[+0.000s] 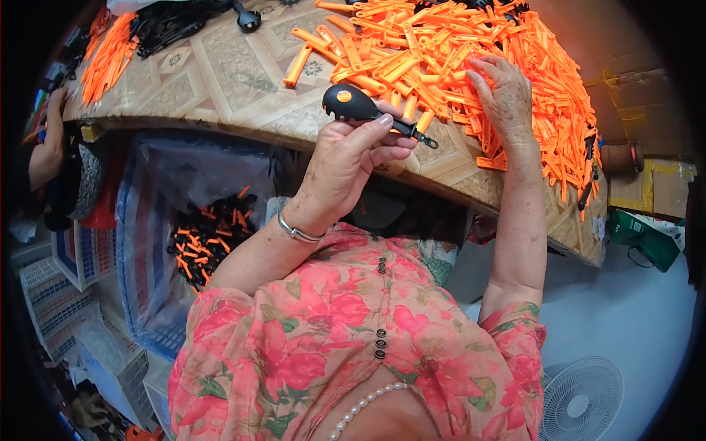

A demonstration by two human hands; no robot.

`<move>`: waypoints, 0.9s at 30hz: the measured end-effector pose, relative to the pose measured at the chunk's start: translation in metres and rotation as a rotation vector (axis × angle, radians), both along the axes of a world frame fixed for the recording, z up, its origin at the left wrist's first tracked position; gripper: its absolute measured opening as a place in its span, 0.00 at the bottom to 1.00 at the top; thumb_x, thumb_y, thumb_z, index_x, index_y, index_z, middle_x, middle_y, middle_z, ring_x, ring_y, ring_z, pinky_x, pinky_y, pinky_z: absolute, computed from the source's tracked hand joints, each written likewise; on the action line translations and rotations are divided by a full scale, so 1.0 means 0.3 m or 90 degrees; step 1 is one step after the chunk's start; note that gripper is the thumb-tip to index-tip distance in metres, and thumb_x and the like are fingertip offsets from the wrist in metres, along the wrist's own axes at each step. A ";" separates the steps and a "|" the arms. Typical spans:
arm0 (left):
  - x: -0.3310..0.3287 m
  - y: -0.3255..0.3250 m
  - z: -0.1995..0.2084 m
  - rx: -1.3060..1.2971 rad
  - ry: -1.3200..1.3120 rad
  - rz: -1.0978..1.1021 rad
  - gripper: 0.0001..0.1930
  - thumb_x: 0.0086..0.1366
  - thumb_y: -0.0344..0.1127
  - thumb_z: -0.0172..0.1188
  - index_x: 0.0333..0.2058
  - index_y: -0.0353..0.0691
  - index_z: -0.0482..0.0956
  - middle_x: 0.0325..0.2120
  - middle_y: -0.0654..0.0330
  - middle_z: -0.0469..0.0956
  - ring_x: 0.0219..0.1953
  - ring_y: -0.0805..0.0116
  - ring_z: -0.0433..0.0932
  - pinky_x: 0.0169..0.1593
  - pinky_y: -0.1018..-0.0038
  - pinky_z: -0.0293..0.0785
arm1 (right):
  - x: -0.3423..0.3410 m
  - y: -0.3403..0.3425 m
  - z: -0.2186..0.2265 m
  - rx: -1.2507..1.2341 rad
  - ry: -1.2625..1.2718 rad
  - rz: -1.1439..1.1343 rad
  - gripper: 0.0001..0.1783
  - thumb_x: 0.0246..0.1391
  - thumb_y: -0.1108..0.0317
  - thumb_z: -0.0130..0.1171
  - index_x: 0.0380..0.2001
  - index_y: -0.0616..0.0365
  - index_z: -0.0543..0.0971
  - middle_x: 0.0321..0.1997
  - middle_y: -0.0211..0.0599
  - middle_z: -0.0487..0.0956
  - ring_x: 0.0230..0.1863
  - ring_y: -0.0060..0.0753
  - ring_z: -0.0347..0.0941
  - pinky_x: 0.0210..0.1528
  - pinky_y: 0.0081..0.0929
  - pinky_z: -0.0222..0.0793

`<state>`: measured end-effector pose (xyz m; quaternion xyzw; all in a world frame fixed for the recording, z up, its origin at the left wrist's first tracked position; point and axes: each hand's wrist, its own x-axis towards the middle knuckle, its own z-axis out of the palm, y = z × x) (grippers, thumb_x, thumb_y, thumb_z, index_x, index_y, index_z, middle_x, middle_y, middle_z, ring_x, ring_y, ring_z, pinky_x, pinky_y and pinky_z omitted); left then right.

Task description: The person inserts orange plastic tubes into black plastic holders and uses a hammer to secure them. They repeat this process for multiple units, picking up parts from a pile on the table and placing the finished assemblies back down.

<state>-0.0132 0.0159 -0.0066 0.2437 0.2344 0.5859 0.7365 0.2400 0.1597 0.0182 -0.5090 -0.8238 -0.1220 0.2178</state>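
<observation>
My left hand [342, 158] is closed around a black pasta server [353, 101] with a toothed, rounded head and an orange spot on its back. Its thin black shank points right and ends in a small loop. Over the table's right half spreads a big heap of orange plastic handle pieces [401, 66], long and hollow. At the heap's near side is my right hand [504, 95], thumb and fingers apart among the pieces. Whether its fingertips touch a piece is hard to make out.
The patterned table [243, 95] curves across the front. A blue-rimmed, plastic-lined crate [136, 242] below holds black utensils with orange handles. More black utensils [165, 29] and orange pieces [109, 66] lie far left, near another person's arm [50, 143]. A white fan [585, 400] stands lower right.
</observation>
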 end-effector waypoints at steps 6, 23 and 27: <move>0.012 -0.017 0.010 -0.024 0.000 0.020 0.12 0.71 0.32 0.54 0.50 0.34 0.75 0.41 0.54 0.81 0.43 0.62 0.84 0.47 0.73 0.83 | -0.002 -0.019 -0.009 -0.032 0.026 0.016 0.12 0.56 0.58 0.64 0.38 0.52 0.83 0.48 0.34 0.81 0.52 0.40 0.73 0.57 0.41 0.65; 0.034 -0.050 0.022 -0.040 0.041 0.026 0.14 0.69 0.32 0.57 0.50 0.33 0.76 0.40 0.54 0.82 0.46 0.60 0.83 0.47 0.72 0.83 | -0.128 -0.434 0.069 -0.173 0.483 0.179 0.08 0.58 0.77 0.58 0.42 0.60 0.81 0.38 0.37 0.80 0.42 0.29 0.77 0.47 0.26 0.71; 0.071 -0.051 0.011 -0.044 0.034 -0.009 0.13 0.69 0.31 0.57 0.49 0.33 0.77 0.42 0.53 0.81 0.45 0.64 0.83 0.47 0.72 0.83 | -0.147 -0.555 -0.006 -0.211 0.538 0.123 0.11 0.60 0.78 0.57 0.45 0.60 0.83 0.38 0.36 0.80 0.40 0.27 0.75 0.44 0.22 0.69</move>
